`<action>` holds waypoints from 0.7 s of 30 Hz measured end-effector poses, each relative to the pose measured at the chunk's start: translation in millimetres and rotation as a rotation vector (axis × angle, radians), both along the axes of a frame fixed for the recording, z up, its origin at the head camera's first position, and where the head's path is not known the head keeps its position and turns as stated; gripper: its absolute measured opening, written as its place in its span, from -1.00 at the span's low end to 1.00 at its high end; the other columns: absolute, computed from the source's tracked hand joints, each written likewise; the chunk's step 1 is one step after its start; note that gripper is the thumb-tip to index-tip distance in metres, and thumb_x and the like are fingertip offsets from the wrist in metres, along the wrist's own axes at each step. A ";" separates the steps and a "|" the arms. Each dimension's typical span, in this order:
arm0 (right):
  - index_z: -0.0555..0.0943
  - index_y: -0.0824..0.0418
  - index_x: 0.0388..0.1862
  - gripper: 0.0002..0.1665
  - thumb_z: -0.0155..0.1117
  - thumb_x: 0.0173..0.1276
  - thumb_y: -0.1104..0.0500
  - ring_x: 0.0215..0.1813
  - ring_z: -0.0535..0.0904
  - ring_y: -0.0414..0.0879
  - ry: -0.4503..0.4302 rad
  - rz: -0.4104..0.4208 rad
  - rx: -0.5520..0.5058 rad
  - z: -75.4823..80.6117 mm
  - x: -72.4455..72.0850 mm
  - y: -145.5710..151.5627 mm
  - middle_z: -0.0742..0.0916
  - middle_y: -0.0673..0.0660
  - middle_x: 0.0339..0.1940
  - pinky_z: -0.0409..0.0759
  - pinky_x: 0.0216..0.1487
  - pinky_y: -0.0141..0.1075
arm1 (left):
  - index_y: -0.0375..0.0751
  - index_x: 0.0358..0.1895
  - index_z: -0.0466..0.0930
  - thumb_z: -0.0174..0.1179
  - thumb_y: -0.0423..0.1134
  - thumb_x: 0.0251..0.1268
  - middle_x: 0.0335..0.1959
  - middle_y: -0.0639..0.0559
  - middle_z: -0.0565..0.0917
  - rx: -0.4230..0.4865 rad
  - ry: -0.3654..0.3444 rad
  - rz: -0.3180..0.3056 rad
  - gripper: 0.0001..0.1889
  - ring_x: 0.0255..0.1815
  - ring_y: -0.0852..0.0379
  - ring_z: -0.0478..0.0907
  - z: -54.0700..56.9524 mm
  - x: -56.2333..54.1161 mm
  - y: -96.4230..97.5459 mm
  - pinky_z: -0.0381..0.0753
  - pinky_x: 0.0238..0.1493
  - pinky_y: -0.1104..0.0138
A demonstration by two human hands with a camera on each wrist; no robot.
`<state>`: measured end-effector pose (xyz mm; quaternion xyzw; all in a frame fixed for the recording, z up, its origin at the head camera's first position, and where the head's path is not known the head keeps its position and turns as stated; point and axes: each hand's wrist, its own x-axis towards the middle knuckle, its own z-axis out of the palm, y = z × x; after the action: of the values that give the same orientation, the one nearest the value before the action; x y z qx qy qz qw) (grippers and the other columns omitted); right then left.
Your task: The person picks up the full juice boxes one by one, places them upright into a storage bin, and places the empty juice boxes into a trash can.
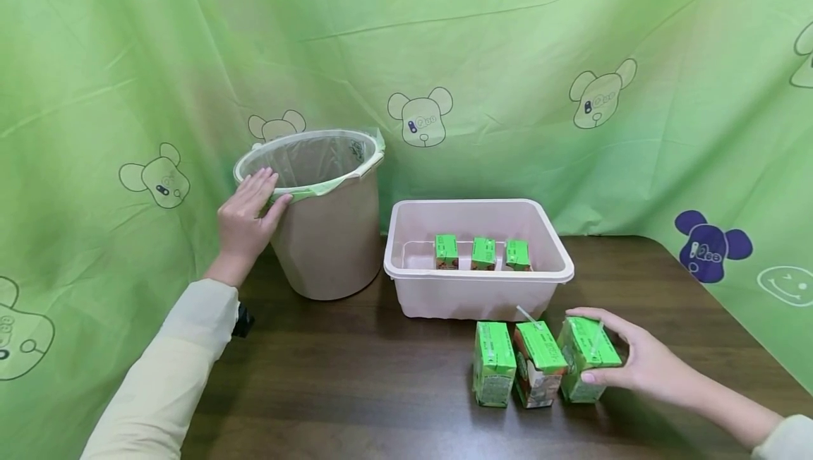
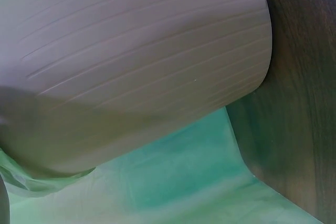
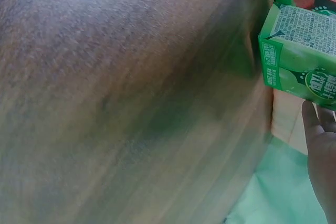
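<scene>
My right hand (image 1: 654,365) grips a green juice box (image 1: 581,354) at the right end of a row of three, thumb on its near side and fingers behind. A pale straw lies across its top. Beside it stands a green and brown juice box (image 1: 540,358) with a straw sticking up. At the row's left end is another green juice box (image 1: 494,361). In the right wrist view the fingertips (image 3: 310,116) touch the side of the gripped juice box (image 3: 294,61). My left hand (image 1: 248,213) rests with extended fingers on the rim of a beige trash bin (image 1: 330,241).
A clear bag with a green edge (image 1: 324,187) lines the bin. Behind the row stands a pale plastic tub (image 1: 470,295) holding three juice boxes (image 1: 483,252). Green patterned cloth (image 1: 495,44) hangs around the dark wooden table (image 1: 356,389).
</scene>
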<state>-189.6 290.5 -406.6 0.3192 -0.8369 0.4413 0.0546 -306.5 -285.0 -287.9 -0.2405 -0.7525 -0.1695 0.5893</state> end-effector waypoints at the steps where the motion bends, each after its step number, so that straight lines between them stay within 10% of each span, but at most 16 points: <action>1: 0.33 0.26 0.38 -0.03 0.57 -0.03 0.36 -0.21 0.62 -0.16 -0.003 -0.001 -0.001 1.4 0.0 0.3 0.66 0.00 -0.10 0.65 -0.29 -0.30 | -0.40 -0.01 0.67 0.12 0.13 0.38 0.02 -0.24 0.63 -0.001 0.001 0.001 -0.43 0.08 -0.15 0.60 -0.1 0.0 -0.1 0.43 0.27 0.13; 21: 0.37 0.20 0.38 0.01 0.61 -0.10 0.35 -0.23 0.60 -0.18 0.083 -0.072 0.068 45.3 -1.4 3.8 0.66 -0.03 -0.18 0.64 -0.34 -0.31 | -0.40 -0.03 0.68 0.12 0.15 0.37 0.01 -0.24 0.64 0.025 0.005 -0.010 -0.43 0.06 -0.15 0.61 -0.2 -1.3 1.0 0.44 0.26 0.12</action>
<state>-191.0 294.3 -361.3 0.3088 -0.8594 0.3965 0.0943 -307.8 -284.0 -288.1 -0.2371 -0.7477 -0.1813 0.5932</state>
